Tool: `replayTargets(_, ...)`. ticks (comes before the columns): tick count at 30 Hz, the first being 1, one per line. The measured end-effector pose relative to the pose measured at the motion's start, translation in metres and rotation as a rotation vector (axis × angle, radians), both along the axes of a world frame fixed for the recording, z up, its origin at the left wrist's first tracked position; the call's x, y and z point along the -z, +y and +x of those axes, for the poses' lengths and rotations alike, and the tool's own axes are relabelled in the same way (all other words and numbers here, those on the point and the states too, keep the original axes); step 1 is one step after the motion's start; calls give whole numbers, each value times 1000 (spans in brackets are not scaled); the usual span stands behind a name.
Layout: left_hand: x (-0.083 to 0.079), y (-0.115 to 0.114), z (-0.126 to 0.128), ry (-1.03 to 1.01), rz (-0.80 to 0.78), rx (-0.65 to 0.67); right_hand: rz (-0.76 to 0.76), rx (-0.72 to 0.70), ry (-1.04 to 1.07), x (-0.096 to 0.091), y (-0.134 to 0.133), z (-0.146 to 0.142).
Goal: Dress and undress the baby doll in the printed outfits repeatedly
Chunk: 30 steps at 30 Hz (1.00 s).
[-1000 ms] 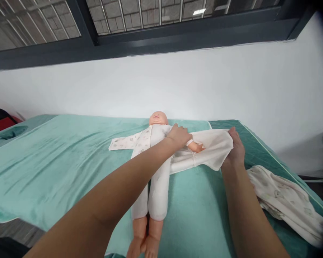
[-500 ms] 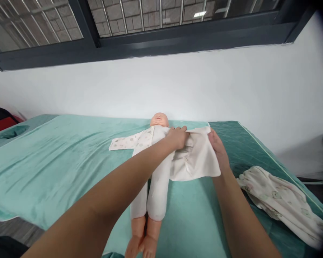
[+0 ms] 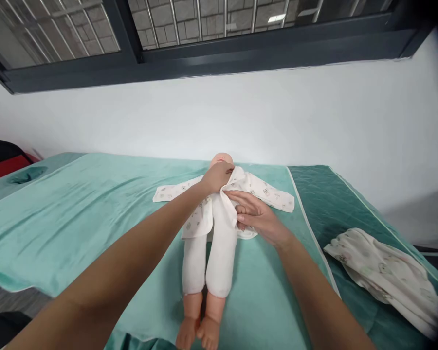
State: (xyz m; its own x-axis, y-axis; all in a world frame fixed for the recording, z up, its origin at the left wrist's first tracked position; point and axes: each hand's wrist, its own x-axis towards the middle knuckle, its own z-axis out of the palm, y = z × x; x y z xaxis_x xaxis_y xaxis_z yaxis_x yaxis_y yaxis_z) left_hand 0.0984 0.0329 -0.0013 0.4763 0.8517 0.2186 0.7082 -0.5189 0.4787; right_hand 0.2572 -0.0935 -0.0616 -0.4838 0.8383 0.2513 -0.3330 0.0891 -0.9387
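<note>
Left of the frame's centre, on the green blanket (image 3: 95,214), one sleeve (image 3: 166,193) of the printed jacket (image 3: 199,221) was seen laid out flat, its front flap folded over the doll's hip. Next to it, the left hand (image 3: 218,177) was placed at the collar, just below the doll's head; its fingers were bent there, but whether cloth was pinched between them could not be told. The doll (image 3: 222,238) was stretched lengthwise, head at upper centre, feet at the bottom edge, while the jacket was spread crosswise beneath and around it. Right of centre, the other front flap was reached from the right by the right hand (image 3: 257,216); its forefinger was pointed left, laid against the flap's edge, with the thumb held apart below. That flap was met more closely by the right hand, the collar by the left. Farther right, the second sleeve (image 3: 275,195) was angled outward, and a crumpled cloth (image 3: 383,270) was left at lower right.
</note>
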Motion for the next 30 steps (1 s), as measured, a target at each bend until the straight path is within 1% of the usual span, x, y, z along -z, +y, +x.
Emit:
replayTargets(2,1,-4,-1,-99,-60,-59,-7,-4,-10,-1,0,0)
replayTargets(4,1,-6,-1,-96,-138,-48,-14,-5,-25,-1,0,0)
replayTargets(6,-1,-8,-1,7,-163,27,-13,-12,-32,0,1,1)
replayTargets(8,-5,-10,-1,135,-142,92,-11,-32,-43,2,2,2)
replayTargets(11,-13,-15,3,316,-111,117,-3,-54,-58,3,2,4)
replayTargets(14,-20,-24,9,476,-54,130,13,-56,-72,2,0,9)
replayTargets(16,-22,-29,14,546,-2,131,31,-18,-87,1,0,13)
replayTargets(19,-20,-37,19,620,96,82,71,144,-177,1,3,21)
replayTargets(21,-16,-41,20,655,195,36,104,269,-297,2,6,26)
replayTargets(22,-14,-43,20,667,244,18,119,304,-363,3,7,28)
replayTargets(23,-13,-44,20,671,289,3,128,314,-425,5,8,30)
replayTargets(25,-10,-45,17,663,350,-17,135,291,-537,7,8,33)
replayTargets(30,-11,-38,-1,613,386,-110,179,285,-739,10,2,30)
